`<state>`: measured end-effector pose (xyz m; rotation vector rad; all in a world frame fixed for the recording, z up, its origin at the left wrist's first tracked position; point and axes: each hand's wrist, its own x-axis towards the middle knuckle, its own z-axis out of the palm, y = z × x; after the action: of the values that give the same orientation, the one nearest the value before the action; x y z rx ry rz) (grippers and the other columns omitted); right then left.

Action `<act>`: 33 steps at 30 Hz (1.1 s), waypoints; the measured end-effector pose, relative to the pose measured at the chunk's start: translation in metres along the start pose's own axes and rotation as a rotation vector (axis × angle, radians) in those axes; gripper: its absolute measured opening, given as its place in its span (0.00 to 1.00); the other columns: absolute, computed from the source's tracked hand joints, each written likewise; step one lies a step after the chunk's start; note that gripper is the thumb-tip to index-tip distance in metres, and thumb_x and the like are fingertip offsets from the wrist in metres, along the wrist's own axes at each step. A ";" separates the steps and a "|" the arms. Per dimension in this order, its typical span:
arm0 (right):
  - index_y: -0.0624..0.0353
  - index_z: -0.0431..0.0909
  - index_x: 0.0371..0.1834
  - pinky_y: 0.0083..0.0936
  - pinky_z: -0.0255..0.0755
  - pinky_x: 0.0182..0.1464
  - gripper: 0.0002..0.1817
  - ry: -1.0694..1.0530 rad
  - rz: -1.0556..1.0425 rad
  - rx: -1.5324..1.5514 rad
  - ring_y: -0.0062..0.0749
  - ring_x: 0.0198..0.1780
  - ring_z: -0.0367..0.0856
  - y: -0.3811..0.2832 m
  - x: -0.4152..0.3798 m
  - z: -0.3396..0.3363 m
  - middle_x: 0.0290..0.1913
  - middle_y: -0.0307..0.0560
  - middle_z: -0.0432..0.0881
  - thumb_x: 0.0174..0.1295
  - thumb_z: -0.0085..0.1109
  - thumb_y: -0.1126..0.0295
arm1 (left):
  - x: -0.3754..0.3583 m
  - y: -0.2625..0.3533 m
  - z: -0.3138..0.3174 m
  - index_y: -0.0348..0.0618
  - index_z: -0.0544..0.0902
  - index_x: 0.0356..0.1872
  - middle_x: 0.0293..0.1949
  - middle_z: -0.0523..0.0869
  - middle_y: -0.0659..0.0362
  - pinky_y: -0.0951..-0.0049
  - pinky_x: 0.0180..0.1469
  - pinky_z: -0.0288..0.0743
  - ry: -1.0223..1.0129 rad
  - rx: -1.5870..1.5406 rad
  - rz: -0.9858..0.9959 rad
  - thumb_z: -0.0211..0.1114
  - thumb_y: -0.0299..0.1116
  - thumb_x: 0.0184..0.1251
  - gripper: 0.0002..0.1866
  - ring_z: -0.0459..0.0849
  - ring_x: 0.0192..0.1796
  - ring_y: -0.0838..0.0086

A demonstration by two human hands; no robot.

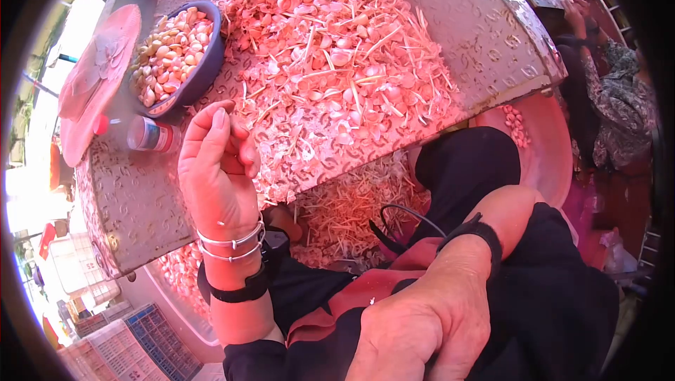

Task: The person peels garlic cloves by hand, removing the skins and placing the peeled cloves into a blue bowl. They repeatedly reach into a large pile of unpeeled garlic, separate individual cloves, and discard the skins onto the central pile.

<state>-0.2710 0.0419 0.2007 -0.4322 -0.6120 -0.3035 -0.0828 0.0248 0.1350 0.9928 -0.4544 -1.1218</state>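
Note:
My left hand (219, 149) is raised over the near edge of the metal table, palm turned inward. Its fingers are loosely curled and nothing shows between them. Beyond it lies a wide heap of garlic cloves, skins and stalks (337, 57). Left of the heap stands a blue bowl (213, 50) full of garlic cloves (172, 54). A clear jar with a red band (149, 135) lies on its side by my left hand. My right hand (422, 325) is close to the camera at the bottom, back of the hand showing; its fingertips run out of view.
The patterned metal table (485, 43) has its corner at right. A pink straw hat (98, 85) rests at the left edge. Below are garlic scraps (358, 198), a pink tub (548, 149) and a clove-filled bin (184, 272). Another person (619, 106) sits at right.

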 end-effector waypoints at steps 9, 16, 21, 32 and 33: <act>0.68 0.79 0.34 0.28 0.72 0.36 0.10 0.052 0.054 0.014 0.37 0.34 0.79 0.007 0.004 -0.012 0.32 0.50 0.79 0.55 0.63 0.71 | -0.027 -0.030 -0.036 0.37 0.74 0.43 0.26 0.75 0.60 0.87 0.14 0.55 0.084 -0.130 -0.140 0.51 0.28 0.68 0.08 0.67 0.18 0.83; 0.66 0.74 0.45 0.15 0.73 0.32 0.10 0.624 0.200 -1.067 0.21 0.33 0.79 -0.013 0.004 -0.093 0.34 0.42 0.78 0.60 0.54 0.81 | -0.023 -0.029 -0.028 0.35 0.72 0.43 0.35 0.79 0.52 0.83 0.14 0.62 -0.151 -0.427 -0.621 0.41 0.50 0.71 0.24 0.76 0.24 0.73; 0.63 0.79 0.38 0.18 0.72 0.30 0.08 0.752 0.109 -1.888 0.22 0.28 0.80 -0.051 -0.006 -0.120 0.26 0.42 0.79 0.55 0.56 0.79 | -0.003 -0.042 -0.058 0.33 0.72 0.44 0.29 0.75 0.57 0.85 0.15 0.59 -0.236 -0.492 -0.526 0.46 0.40 0.72 0.17 0.72 0.26 0.77; 0.59 0.73 0.41 0.38 0.73 0.39 0.13 0.619 0.548 -2.376 0.50 0.36 0.79 -0.012 -0.087 -0.171 0.29 0.54 0.79 0.51 0.58 0.73 | 0.000 -0.031 -0.055 0.34 0.73 0.49 0.27 0.75 0.61 0.83 0.23 0.63 -0.067 -0.329 -0.298 0.52 0.28 0.66 0.12 0.72 0.28 0.78; 0.59 0.74 0.40 0.37 0.73 0.39 0.12 0.613 0.455 -2.347 0.49 0.36 0.79 -0.011 -0.084 -0.173 0.30 0.53 0.79 0.51 0.58 0.73 | 0.000 -0.030 -0.057 0.33 0.73 0.49 0.27 0.76 0.61 0.82 0.25 0.65 -0.086 -0.332 -0.276 0.53 0.27 0.65 0.13 0.74 0.30 0.77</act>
<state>-0.2571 -0.0371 0.0258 -2.5344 0.7955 -0.5703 -0.0562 0.0469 0.0804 0.7299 -0.1913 -1.4387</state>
